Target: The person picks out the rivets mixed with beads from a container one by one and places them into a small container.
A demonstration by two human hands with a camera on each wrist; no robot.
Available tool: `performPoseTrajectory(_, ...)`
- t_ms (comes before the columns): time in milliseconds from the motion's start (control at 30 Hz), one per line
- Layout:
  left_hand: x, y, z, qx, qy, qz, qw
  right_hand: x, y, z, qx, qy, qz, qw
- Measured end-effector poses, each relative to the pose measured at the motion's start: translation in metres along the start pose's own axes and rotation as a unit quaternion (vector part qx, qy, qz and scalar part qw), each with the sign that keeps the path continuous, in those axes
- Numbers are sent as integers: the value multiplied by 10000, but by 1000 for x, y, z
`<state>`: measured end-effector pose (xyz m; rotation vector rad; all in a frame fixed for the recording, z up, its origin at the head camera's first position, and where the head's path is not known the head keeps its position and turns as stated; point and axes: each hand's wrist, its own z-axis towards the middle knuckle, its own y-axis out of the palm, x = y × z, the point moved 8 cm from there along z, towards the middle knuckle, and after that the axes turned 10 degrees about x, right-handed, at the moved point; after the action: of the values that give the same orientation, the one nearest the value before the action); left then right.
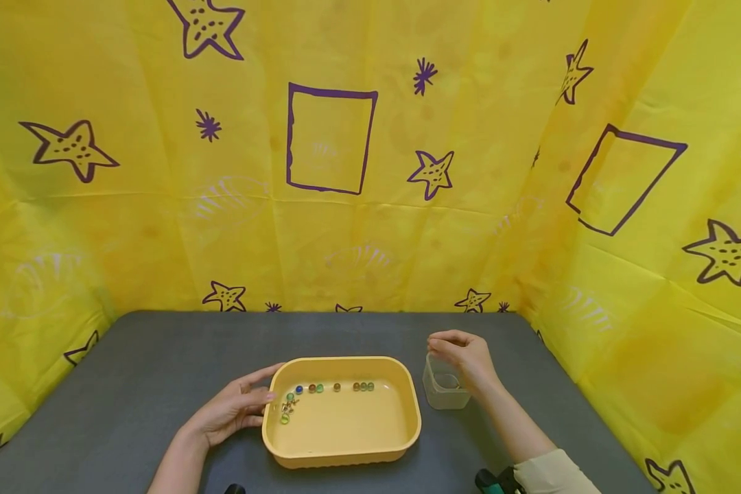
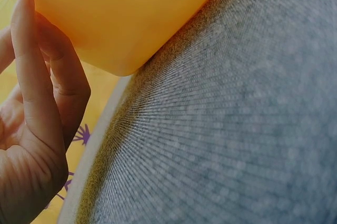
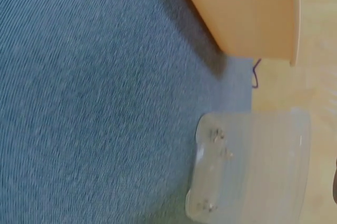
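A yellow tray stands on the dark table, with several glass marbles along its far side and left end. Small brass-coloured pieces lie among the marbles at the left. My left hand holds the tray's left end, thumb at the rim; in the left wrist view its fingers reach up to the tray wall. Over a translucent plastic cup hovers my right hand, fingertips close together. Whether they pinch something small is hidden. A few tiny pieces show inside the cup.
Grey cloth covers the table. Yellow curtains with purple starfish drawings rise behind and beside it. A black and green object sits at the near edge by the right forearm. The cup stands just right of the tray.
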<state>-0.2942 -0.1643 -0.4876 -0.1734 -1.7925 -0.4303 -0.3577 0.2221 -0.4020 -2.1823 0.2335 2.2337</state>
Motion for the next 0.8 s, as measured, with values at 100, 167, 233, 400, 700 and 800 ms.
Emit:
performPoseTrajectory(100, 0, 0, 0, -9, 25, -5, 10000, -1, -6, 1, 8, -49, 25, 10000)
performPoseTrajectory(167, 1, 0, 0, 6, 24, 0, 10000, -2, -10, 1, 22, -77, 6, 10000)
performPoseTrajectory(233, 1, 0, 0, 32, 20, 23, 10000, -2, -15, 2, 44, -114, -23, 9999)
performPoseTrajectory(400, 0, -1, 1, 82, 9, 64, 9999, 0, -25, 1, 142, -119, -18, 9998)
performPoseTrajectory(700, -1, -1, 1, 65, 2, 40, 10000, 6, -39, -1, 353, -122, -162, 9992)
performPoseTrajectory(800, 0, -1, 1, 50, 13, 25, 10000, 7, -42, 0, 384, -171, -227, 9989)
